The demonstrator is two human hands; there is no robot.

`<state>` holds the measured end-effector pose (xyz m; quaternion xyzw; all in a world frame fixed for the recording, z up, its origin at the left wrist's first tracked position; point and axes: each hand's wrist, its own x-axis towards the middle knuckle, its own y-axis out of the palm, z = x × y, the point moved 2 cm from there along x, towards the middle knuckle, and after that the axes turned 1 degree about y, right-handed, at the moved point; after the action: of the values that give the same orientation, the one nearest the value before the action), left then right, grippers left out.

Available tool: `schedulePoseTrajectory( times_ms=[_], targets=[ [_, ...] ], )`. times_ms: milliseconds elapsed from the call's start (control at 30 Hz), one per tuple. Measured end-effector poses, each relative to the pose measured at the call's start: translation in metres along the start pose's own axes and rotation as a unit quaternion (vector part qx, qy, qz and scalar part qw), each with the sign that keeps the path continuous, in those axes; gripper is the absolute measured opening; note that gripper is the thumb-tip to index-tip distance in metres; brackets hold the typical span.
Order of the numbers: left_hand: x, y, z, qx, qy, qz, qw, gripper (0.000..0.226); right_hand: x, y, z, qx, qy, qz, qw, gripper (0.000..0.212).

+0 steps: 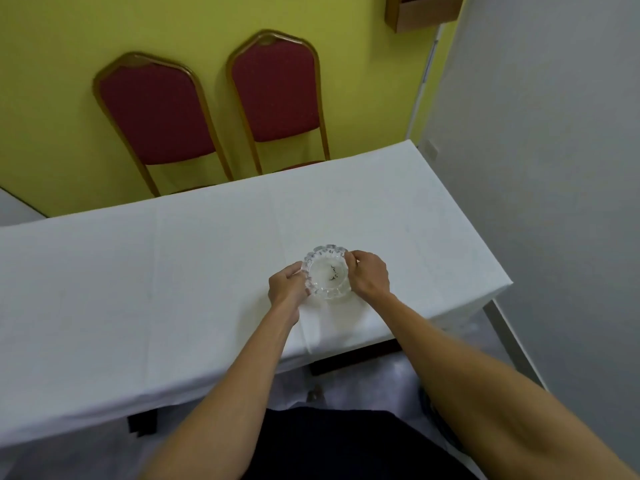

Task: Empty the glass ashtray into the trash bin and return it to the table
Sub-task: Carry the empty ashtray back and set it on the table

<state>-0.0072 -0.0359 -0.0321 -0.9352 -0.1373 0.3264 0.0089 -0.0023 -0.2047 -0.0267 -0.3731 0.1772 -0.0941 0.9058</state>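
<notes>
Table [173,271]: white cloth, bearing the ashtray near its right end.
Chairs [277,91]: two red ones at twelve o'clock, against the wall.
Left hand [287,285]: fingers pressed on the rim at nine o'clock.
Right hand [369,273]: pinching the rim at three o'clock, likely for a level lift.
Ashtray [327,271]: glass, dark ash specks inside; no bin visible.

The left hand [289,284] and right hand [369,273] cover the ashtray's [327,271] side rims. The dark specks inside are too small to identify. The desk [138,289] runs off the left edge.
</notes>
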Motion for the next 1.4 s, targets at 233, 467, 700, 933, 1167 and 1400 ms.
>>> schedulePoseTrajectory(
  times_ms=[233, 467, 700, 933, 1167, 1400],
  targets=[
    [0.009, 0.005, -0.011, 0.062, 0.035, -0.045, 0.996, 0.034, 0.01, 0.008, 0.001, 0.0, 0.044, -0.004, 0.999, 0.035],
    [0.022, 0.008, -0.018, 0.079, 0.044, -0.067, 0.994, 0.032, 0.019, 0.007, 0.006, -0.006, 0.062, -0.01, 0.998, 0.031],
    [0.019, 0.006, -0.014, 0.065, 0.05, -0.083, 0.993, 0.03, 0.017, 0.006, 0.011, 0.004, 0.061, -0.017, 0.998, 0.03],
    [0.013, 0.006, -0.015, 0.074, 0.06, -0.079, 0.992, 0.034, 0.015, 0.005, 0.013, -0.004, 0.064, -0.031, 0.997, 0.029],
    [0.002, 0.008, -0.019, 0.118, 0.051, -0.065, 0.99, 0.015, 0.013, 0.007, 0.015, -0.013, 0.076, -0.038, 0.996, 0.029],
    [-0.003, 0.014, -0.022, 0.113, 0.049, -0.056, 0.991, 0.034, 0.008, 0.006, 0.021, -0.012, 0.065, -0.043, 0.997, 0.029]
  ],
)
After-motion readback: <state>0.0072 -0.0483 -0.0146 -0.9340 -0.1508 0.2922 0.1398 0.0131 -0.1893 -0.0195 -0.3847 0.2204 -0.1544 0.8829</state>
